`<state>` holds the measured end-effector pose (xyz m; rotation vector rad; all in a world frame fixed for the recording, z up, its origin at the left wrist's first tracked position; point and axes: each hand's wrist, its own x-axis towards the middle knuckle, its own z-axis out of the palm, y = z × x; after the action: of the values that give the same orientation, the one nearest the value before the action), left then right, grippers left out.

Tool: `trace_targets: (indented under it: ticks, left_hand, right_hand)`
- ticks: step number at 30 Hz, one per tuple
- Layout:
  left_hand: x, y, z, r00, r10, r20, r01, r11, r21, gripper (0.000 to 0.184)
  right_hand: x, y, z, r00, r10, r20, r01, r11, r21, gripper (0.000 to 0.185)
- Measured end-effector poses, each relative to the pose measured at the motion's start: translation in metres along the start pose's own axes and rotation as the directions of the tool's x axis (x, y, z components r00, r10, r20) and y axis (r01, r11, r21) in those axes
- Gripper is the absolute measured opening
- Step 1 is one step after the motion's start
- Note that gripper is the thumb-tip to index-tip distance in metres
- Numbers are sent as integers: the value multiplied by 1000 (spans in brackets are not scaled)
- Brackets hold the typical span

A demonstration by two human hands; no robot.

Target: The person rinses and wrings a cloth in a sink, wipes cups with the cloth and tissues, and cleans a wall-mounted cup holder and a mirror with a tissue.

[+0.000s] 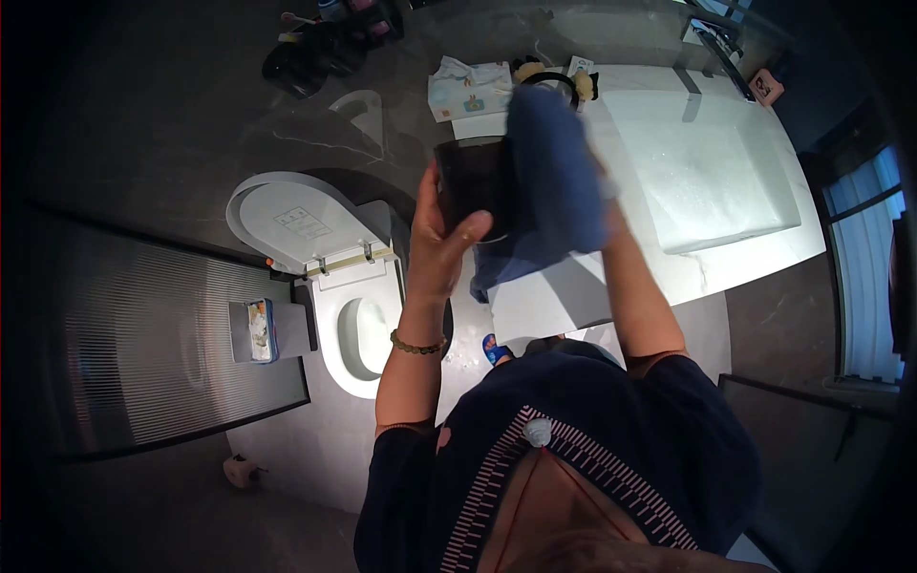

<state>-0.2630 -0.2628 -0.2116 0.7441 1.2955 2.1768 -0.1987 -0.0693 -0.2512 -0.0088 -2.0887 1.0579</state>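
- While one left hand (447, 229) grasps one dark container (470, 181), its thumb lies across the near face; one bracelet (417, 346) circles that wrist.
- One blue cloth (559, 162), motion-blurred, is at the right hand (608, 210), against the container's right side; fingers mostly hidden, so cannot tell how tightly they close.
- Beyond the left hand: one tissue pack (468, 91).
- Right of the right hand: one white basin (726, 181), one faucet (721, 57) past it.
- Left of the left hand, bodyward: one toilet (330, 325), one raised lid (296, 215).
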Motion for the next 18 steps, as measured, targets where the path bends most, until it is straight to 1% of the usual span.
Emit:
trace_targets:
  ticks: [1, 2, 3, 4, 5, 9, 10, 12, 14, 15, 16, 17, 18]
  left_hand:
    - [0, -2, 1, 994, 100, 34, -104, 978, 179, 76]
    - [0, -4, 2, 978, 192, 85, -210, 914, 347, 77]
    - [1, -5, 3, 950, 273, 151, -311, 809, 498, 79]
    - [1, -6, 4, 913, 339, 227, -403, 670, 624, 80]
    - [0, -5, 6, 913, 339, 229, -405, 670, 622, 80]
    - [-7, 5, 17, 947, 216, 239, -320, 549, 772, 85]
    - [-6, 6, 17, 946, 216, 240, -321, 549, 771, 85]
    - [-6, 8, 16, 930, 225, 290, -366, 523, 770, 89]
    - [-8, 9, 15, 912, 231, 339, -410, 497, 765, 92]
    - [-10, 7, 13, 912, 230, 340, -410, 499, 764, 92]
    - [-16, 5, 10, 931, 234, 279, -364, 594, 718, 93]
    - [-23, 2, 7, 948, 230, 218, -317, 679, 662, 94]
    - [-25, 1, 3, 960, 226, 164, -279, 753, 597, 96]
  right_hand:
    - [16, -51, 2, 996, -75, -46, 81, 987, 140, 67]
    - [18, -57, 12, 996, -78, -50, 84, 987, 136, 67]
    - [20, -59, 19, 984, -161, -80, 171, 974, 151, 56]
    - [22, -59, 22, 964, -242, -110, 258, 952, 164, 45]
    - [23, -58, 21, 964, -242, -111, 258, 953, 162, 45]
    - [26, -50, 15, 977, -215, 5, 214, 974, 72, 35]
    - [27, -53, 15, 976, -216, 4, 215, 974, 70, 35]
    - [30, -72, 15, 996, 24, -81, -9, 982, 191, 23]
    - [33, -87, 11, 953, 271, -134, -216, 921, 324, 18]
    - [40, -85, 7, 795, 588, -151, -427, 718, 550, 20]
    - [50, -75, 1, 547, 834, -77, -530, 416, 739, 22]
    - [49, -45, -4, 626, 777, -66, -317, 331, 889, 29]
    - [42, 5, -15, 824, 558, 97, -166, 74, 983, 30]
